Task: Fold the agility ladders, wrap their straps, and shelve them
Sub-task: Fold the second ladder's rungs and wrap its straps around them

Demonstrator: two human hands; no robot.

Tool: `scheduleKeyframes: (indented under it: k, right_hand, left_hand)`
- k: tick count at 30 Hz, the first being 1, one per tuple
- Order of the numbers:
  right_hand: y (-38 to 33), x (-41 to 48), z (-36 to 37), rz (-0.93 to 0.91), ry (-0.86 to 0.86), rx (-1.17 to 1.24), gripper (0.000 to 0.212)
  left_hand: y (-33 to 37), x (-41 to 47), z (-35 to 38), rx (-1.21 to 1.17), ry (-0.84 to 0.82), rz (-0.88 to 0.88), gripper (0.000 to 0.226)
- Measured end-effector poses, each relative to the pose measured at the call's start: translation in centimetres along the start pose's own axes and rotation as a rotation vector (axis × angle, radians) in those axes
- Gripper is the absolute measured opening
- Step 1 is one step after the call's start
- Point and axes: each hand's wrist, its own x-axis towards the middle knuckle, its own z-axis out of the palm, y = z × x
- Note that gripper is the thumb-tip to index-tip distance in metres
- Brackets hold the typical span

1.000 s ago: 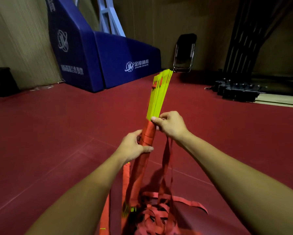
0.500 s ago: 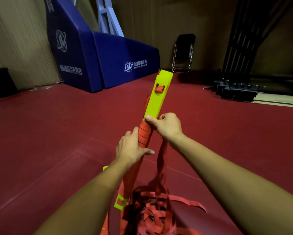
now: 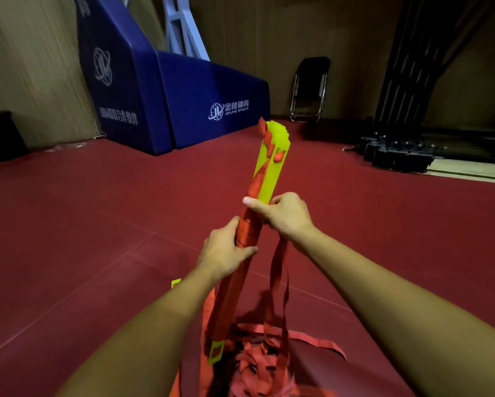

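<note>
I am watching left hand (image 3: pixel 226 250) gripping folded ladder (image 3: pixel 272 164), right hand (image 3: pixel 283 216) pinching strap (image 3: pixel 277 270); pulling each wrap taut looks wisest

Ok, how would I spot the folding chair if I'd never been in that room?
Find the big blue padded block on the red floor. Go right along the back wall to the folding chair leaning there. Only it has thin silver legs; the black frame further right is all dark.
</note>
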Motion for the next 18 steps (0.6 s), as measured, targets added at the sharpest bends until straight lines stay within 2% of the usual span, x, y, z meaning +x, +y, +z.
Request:
scheduleKeyframes:
  k: [2,4,8,10,12,14,18]
  right_hand:
    - [0.2,-0.1,0.3,0.017,0.019,-0.020,0.071]
    - [0.2,-0.1,0.4,0.019,0.041,-0.017,0.061]
    - [-0.3,0.1,0.0,-0.031,0.012,0.027,0.054]
    - [-0.6,0.2,-0.2,-0.051,-0.037,0.042,0.051]
    - [-0.5,0.4,-0.3,-0.047,-0.062,0.048,0.048]
    - [-0.1,0.6,-0.4,-0.029,-0.053,0.047,0.049]
    - [0.4,0.5,-0.4,0.002,-0.069,0.071,0.050]
  left_hand:
    - [0.6,-0.4,0.1,0.116,0.011,-0.007,0.056]
    - [1.3,-0.6,-0.2,0.113,-0.011,-0.010,0.057]
    - [1.4,0.2,-1.0,-0.380,-0.268,-0.056,0.056]
    - [1.0,0.6,-1.0,-0.513,-0.303,-0.059,0.056]
    - [0.2,0.9,-0.8,-0.539,-0.286,-0.013,0.061]
    - [-0.7,1.2,-0.4,-0.454,-0.211,0.020,0.072]
    - [-0.5,0.9,-0.8,-0.092,-0.026,0.020,0.077]
